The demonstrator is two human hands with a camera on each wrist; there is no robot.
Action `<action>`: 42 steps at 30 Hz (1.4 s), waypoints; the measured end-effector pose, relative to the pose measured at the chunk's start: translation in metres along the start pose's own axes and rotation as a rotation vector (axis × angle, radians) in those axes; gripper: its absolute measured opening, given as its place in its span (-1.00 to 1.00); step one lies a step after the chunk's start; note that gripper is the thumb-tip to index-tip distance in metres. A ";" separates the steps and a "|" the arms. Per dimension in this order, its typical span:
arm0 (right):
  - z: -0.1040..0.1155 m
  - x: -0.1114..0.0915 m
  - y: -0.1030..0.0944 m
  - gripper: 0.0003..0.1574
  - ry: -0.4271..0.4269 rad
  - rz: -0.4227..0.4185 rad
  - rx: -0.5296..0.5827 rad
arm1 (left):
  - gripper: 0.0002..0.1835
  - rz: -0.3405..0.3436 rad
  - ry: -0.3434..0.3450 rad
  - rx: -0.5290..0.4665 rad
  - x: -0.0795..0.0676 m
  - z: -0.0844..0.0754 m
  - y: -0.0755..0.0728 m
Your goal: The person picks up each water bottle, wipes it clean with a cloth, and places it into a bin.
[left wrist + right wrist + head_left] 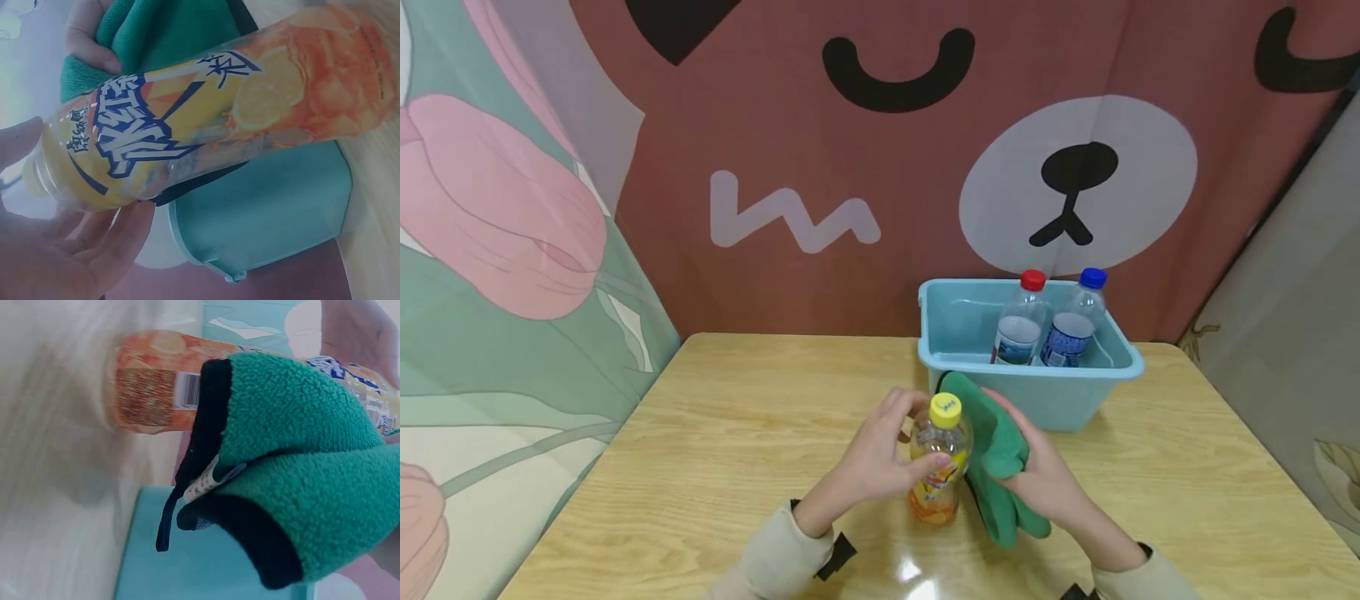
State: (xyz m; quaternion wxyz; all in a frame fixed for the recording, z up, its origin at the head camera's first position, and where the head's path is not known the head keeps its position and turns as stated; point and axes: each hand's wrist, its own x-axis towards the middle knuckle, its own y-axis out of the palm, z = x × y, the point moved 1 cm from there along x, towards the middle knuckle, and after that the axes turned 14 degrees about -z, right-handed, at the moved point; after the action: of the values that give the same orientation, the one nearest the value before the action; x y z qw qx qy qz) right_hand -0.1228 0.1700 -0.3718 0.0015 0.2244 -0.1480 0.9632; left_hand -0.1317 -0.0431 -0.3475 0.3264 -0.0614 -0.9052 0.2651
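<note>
Near the front of the table stands an upright clear plastic drink bottle [936,492] with a yellow cap and a yellow-orange label; its label side [187,119] fills the left wrist view. My left hand [876,458] grips it near the shoulder, thumb on the near side and fingers behind. A folded green towel [988,442] with black edging is held in my right hand [1041,479], thumb on the near face. The towel's fuzzy folds [300,406] overlap the bottle in the right wrist view, and a hanging loop and white tag show at its edge.
Behind the hands, a light blue plastic bin [1037,396] sits at the back right of the wooden table [722,433]. Inside it lean a red-capped bottle [1018,333] and a blue-capped bottle [1070,333]. A printed bear curtain [790,292] hangs behind the table.
</note>
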 end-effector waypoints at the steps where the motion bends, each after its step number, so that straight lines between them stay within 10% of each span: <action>1: 0.002 0.000 0.000 0.12 -0.010 0.002 0.006 | -0.45 0.007 -0.001 -0.004 0.000 0.000 0.000; 23: -0.008 -0.006 0.023 0.18 0.204 0.094 0.056 | -0.42 0.058 -0.106 -0.082 -0.005 -0.003 -0.003; 34: -0.028 -0.016 0.034 0.14 0.249 0.084 0.085 | -0.33 -0.063 0.009 0.027 -0.008 -0.007 0.007; 42: -0.035 -0.017 0.035 0.12 0.245 0.151 0.100 | -0.37 -0.103 -0.037 -0.005 -0.009 -0.005 0.009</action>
State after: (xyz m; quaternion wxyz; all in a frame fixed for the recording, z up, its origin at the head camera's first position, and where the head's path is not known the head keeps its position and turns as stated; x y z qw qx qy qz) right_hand -0.1244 0.1479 -0.4188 -0.0640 0.0930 -0.1150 0.9869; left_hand -0.1217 -0.0358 -0.3543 0.3227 -0.0104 -0.9138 0.2466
